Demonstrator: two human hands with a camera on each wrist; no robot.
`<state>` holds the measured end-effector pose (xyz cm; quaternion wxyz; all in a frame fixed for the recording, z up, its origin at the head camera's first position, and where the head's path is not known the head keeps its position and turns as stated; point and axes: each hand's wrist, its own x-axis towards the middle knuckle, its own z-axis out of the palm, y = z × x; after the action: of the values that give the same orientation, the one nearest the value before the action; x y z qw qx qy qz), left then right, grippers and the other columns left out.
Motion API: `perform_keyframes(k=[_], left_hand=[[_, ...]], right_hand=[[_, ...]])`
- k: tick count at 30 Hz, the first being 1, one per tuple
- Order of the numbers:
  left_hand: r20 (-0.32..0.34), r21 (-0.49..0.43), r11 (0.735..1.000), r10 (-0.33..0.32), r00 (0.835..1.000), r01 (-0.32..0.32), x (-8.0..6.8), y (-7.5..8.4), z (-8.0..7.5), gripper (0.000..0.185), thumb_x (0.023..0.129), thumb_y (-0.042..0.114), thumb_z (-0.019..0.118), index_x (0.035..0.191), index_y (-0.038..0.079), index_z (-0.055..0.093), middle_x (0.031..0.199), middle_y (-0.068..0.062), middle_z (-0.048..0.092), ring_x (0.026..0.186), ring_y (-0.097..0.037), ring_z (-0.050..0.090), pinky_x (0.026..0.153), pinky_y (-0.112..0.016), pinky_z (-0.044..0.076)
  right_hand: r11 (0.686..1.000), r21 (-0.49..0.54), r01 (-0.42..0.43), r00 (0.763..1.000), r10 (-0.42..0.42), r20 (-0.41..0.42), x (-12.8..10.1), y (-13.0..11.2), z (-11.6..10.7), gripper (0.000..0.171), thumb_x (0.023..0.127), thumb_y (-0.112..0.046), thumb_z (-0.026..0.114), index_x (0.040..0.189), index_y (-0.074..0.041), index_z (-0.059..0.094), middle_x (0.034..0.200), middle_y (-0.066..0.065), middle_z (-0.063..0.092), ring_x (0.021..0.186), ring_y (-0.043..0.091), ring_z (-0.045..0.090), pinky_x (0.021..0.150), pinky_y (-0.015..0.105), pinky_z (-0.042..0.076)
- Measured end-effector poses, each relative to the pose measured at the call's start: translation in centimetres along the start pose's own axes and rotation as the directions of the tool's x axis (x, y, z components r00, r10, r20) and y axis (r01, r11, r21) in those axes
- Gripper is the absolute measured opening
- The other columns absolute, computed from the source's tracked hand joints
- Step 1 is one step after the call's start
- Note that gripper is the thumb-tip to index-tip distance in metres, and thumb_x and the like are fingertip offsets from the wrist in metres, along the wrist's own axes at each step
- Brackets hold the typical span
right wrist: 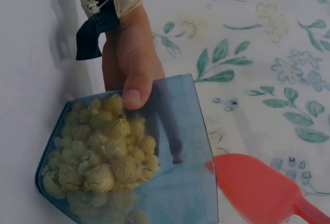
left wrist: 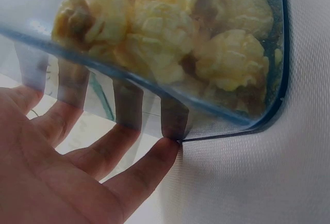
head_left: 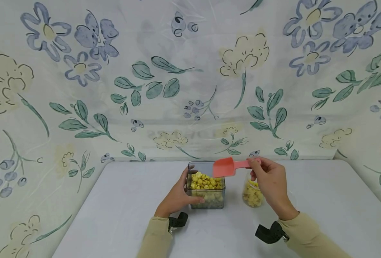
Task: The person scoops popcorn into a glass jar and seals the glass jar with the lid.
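We see the left hand (head_left: 177, 196) gripping the clear square popcorn container (head_left: 206, 186) at mid-surface (head_left: 113, 215). Right hand (head_left: 269, 182) pinches the pink scoop (head_left: 224, 167) by its handle, bowl above the rim. Scoop: light, stiff. Container: smooth, likely slippery; hold its side walls.

You have nothing legible to read here. The flowered cloth (head_left: 190, 71) behind the surface (head_left: 306, 200) carries only printed blossoms and leaves; at about 12 o'clock from the clear container (head_left: 206, 186), faint grey marks show through the cloth, but they are too washed out to make out as letters. The container, the pink scoop (head_left: 224, 167) and the small jar (head_left: 252, 193) at 3 o'clock of the container bear no label you can see. The wrist views show no print on the container's walls or on the black straps (head_left: 177, 221) at your wrists.
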<state>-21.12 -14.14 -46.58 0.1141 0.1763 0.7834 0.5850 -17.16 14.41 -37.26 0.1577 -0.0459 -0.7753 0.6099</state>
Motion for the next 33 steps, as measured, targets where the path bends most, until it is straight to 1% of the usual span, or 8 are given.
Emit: perform_keyframes(k=[5,7,13,18,21,23,26,33], left_hand=[[-0.004,0.014,1.000,-0.010,1.000,0.010,-0.1,0.1,0.1,0.116,0.074,0.026,0.092,0.162,0.028,0.015,0.154,0.004,0.036,0.124,-0.021,0.052,0.092,-0.039,0.049],[-0.009,0.023,1.000,-0.016,1.000,0.017,-0.1,0.1,0.1,0.118,0.074,0.027,0.092,0.162,0.027,0.014,0.154,0.004,0.037,0.124,-0.021,0.052,0.092,-0.039,0.049],[-0.013,0.023,1.000,-0.017,1.000,0.018,0.0,0.0,0.2,0.118,0.073,0.027,0.093,0.162,0.027,0.015,0.154,0.004,0.037,0.122,-0.021,0.053,0.091,-0.039,0.050],[-0.014,0.032,0.999,-0.007,1.000,0.007,0.0,0.0,0.2,0.118,0.073,0.027,0.093,0.162,0.026,0.015,0.155,0.004,0.038,0.122,-0.021,0.052,0.090,-0.039,0.050],[-0.016,0.040,0.999,-0.006,1.000,0.006,0.0,0.1,0.2,0.118,0.073,0.028,0.093,0.162,0.026,0.015,0.155,0.005,0.038,0.123,-0.021,0.051,0.090,-0.040,0.049],[-0.017,0.040,0.999,-0.011,1.000,0.012,0.0,0.1,0.2,0.118,0.073,0.029,0.093,0.162,0.027,0.015,0.154,0.005,0.038,0.124,-0.021,0.051,0.091,-0.039,0.049],[-0.020,0.032,0.999,-0.016,1.000,0.017,0.0,0.1,0.2,0.118,0.073,0.028,0.092,0.162,0.026,0.015,0.154,0.004,0.038,0.124,-0.022,0.051,0.092,-0.039,0.049],[-0.022,0.025,0.999,-0.021,1.000,0.021,0.1,0.0,0.1,0.118,0.074,0.026,0.092,0.162,0.023,0.015,0.153,0.003,0.038,0.126,-0.022,0.051,0.095,-0.039,0.049]], right_hand=[[0.995,-0.027,0.098,0.995,-0.099,-0.009,0.0,-0.1,0.8,0.025,0.099,-0.024,0.067,0.099,0.000,0.074,0.075,0.009,0.064,0.060,0.016,0.055,0.051,0.023,0.045],[0.991,-0.045,0.130,0.991,-0.130,-0.007,0.1,-0.1,1.1,0.023,0.099,-0.022,0.067,0.097,0.000,0.074,0.074,0.010,0.063,0.059,0.016,0.055,0.052,0.023,0.046],[0.977,-0.108,0.186,0.982,-0.187,-0.003,0.1,-0.1,2.3,0.017,0.097,-0.016,0.068,0.096,0.000,0.074,0.071,0.009,0.062,0.056,0.018,0.056,0.051,0.025,0.048],[0.959,-0.162,0.231,0.972,-0.235,-0.003,0.1,0.0,3.2,0.016,0.095,-0.015,0.070,0.093,-0.001,0.075,0.066,0.006,0.060,0.055,0.017,0.056,0.050,0.026,0.047],[0.940,-0.195,0.280,0.958,-0.287,-0.005,0.1,0.2,3.7,0.014,0.094,-0.014,0.071,0.090,-0.001,0.075,0.066,0.005,0.060,0.056,0.016,0.055,0.049,0.025,0.045],[0.923,-0.209,0.322,0.945,-0.328,0.005,0.2,0.2,4.1,0.013,0.093,-0.012,0.072,0.088,0.000,0.075,0.066,0.004,0.060,0.058,0.016,0.053,0.050,0.024,0.043],[0.899,-0.219,0.379,0.924,-0.382,0.027,0.3,0.2,4.7,0.012,0.092,-0.011,0.072,0.085,-0.001,0.074,0.066,0.002,0.059,0.060,0.015,0.051,0.053,0.024,0.042],[0.849,-0.262,0.460,0.886,-0.458,0.072,0.5,0.6,5.7,0.013,0.090,-0.008,0.073,0.079,-0.002,0.071,0.063,0.001,0.056,0.057,0.012,0.050,0.053,0.024,0.044]])
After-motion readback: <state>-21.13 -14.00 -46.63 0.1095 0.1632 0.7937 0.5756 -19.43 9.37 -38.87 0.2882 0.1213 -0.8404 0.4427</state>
